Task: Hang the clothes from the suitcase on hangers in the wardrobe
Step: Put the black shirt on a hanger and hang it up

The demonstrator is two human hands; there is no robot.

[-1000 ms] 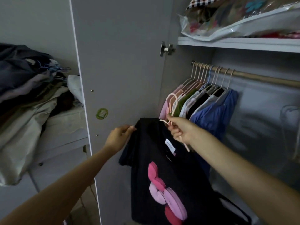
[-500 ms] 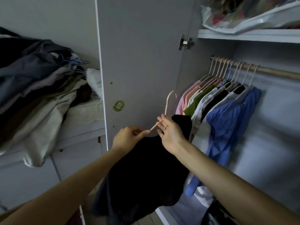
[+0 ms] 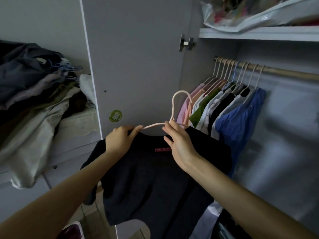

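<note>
left hand (image 3: 119,141) pinches black shirt (image 3: 155,178) shoulder, right hand (image 3: 179,144) grips pink hanger (image 3: 174,107) neck, likely seating the shirt before hooking on rod (image 3: 276,72).

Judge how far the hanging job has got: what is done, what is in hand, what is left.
Done: a row of hung clothes on the rail. In hand: the left hand and right hand fit the black T-shirt onto a pink hanger. Left: hooking it on the rail.
</note>
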